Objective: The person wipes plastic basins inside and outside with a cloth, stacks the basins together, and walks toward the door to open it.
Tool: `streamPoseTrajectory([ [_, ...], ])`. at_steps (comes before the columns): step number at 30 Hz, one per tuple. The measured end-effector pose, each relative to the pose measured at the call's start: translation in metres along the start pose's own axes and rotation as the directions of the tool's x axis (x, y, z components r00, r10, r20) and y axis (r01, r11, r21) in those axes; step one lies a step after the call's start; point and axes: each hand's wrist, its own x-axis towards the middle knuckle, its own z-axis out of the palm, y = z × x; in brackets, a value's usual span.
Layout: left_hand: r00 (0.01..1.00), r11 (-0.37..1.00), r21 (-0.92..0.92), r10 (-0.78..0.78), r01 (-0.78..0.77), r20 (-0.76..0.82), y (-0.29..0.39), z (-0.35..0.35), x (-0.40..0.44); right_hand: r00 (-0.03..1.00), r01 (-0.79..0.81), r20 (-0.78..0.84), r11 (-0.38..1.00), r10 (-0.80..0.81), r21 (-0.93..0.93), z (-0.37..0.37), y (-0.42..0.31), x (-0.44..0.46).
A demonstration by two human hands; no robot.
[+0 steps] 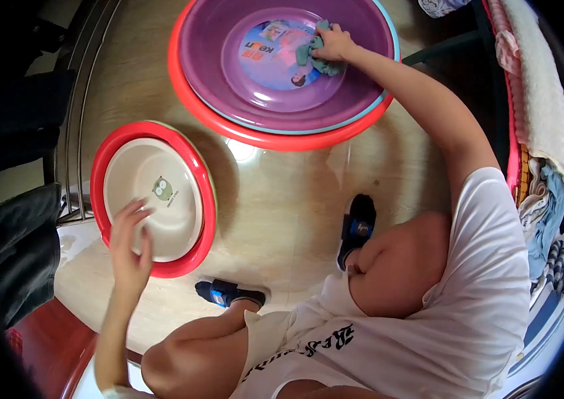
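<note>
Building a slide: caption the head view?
Right hand holds green cloth in purple basin; left hand near cream basin.

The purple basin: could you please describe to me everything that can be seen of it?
The purple basin is round, wide and glossy, seemingly plastic, with sloping walls and a flat bottom bearing a printed label. It sits upright, nested above a light-blue rim and a red rim; its far edge is cut off. The right hand holds a grey-green cloth inside, at the label's right side.

From the head, the floor point(288, 213) is viewed steeply downward and forward; the shirt point(422, 339) is seen closest, the purple basin point(210, 56) farther off.
</note>
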Motion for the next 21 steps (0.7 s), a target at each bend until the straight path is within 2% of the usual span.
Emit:
streamPoseTrajectory([
  [1,0.975,0.981,0.008,0.194,-0.196,0.112,0.009,0.005,0.030,0.995,-0.093,0.032,0.995,0.092,0.033,-0.017,-0.015,-0.008],
  [2,0.925,0.922,0.098,0.365,-0.375,0.107,0.022,0.021,0.061,0.996,-0.091,0.027,0.995,0.090,0.038,-0.021,-0.019,-0.007],
  [4,0.849,0.842,0.106,0.525,-0.529,0.063,0.061,0.057,0.129,0.996,-0.086,0.019,0.996,0.086,0.018,-0.026,-0.022,-0.003],
  [6,0.795,0.781,0.208,0.606,-0.588,-0.026,0.091,0.096,0.179,0.999,-0.037,0.029,0.999,0.036,0.030,-0.034,-0.027,-0.003],
  [7,0.793,0.780,0.209,0.608,-0.590,-0.028,0.101,0.109,0.197,0.999,0.014,0.044,0.999,-0.016,0.040,-0.037,-0.027,-0.004],
  [8,0.817,0.797,0.192,0.538,-0.573,0.207,0.109,0.119,0.212,0.999,0.013,0.041,0.999,-0.015,0.037,-0.033,-0.023,0.003],
  [9,0.789,0.814,0.182,0.438,-0.551,0.430,0.112,0.125,0.219,0.998,0.048,0.031,0.997,-0.050,0.059,-0.029,-0.020,0.010],
  [10,0.790,0.813,0.184,0.440,-0.552,0.427,0.110,0.132,0.217,0.996,0.085,0.020,0.993,-0.087,0.080,-0.027,-0.016,0.016],
  [11,0.792,0.828,0.106,0.479,-0.551,0.378,0.107,0.138,0.214,0.996,0.086,0.012,0.993,-0.087,0.079,-0.038,-0.018,0.013],
  [12,0.791,0.834,0.023,0.514,-0.551,0.332,0.103,0.143,0.213,0.992,-0.002,0.116,0.932,-0.043,0.362,-0.049,-0.017,0.008],
  [13,0.789,0.821,0.044,0.531,-0.570,0.308,0.100,0.142,0.212,0.973,-0.116,0.230,0.788,-0.033,0.605,-0.061,-0.019,0.001],
  [14,0.788,0.819,0.048,0.532,-0.572,0.310,0.099,0.138,0.211,0.944,-0.213,0.327,0.689,-0.038,0.693,-0.073,-0.019,0.001],
  [16,0.750,0.749,0.159,0.575,-0.644,0.328,0.100,0.131,0.204,0.956,-0.251,0.288,0.670,0.058,0.699,-0.082,-0.019,0.005],
  [17,0.749,0.746,0.166,0.576,-0.645,0.327,0.101,0.127,0.201,0.958,-0.246,0.281,0.669,0.057,0.702,-0.081,-0.020,0.011],
  [19,0.770,0.761,0.187,0.547,-0.621,0.329,0.106,0.117,0.195,0.985,-0.157,0.033,0.817,0.167,0.554,-0.079,-0.027,0.018],
  [20,0.769,0.758,0.192,0.548,-0.623,0.330,0.110,0.112,0.192,0.985,-0.154,0.027,0.816,0.168,0.558,-0.082,-0.030,0.020],
  [21,0.772,0.763,0.173,0.562,-0.623,0.297,0.114,0.106,0.190,0.991,-0.131,0.035,0.866,0.130,0.483,-0.086,-0.034,0.023],
])
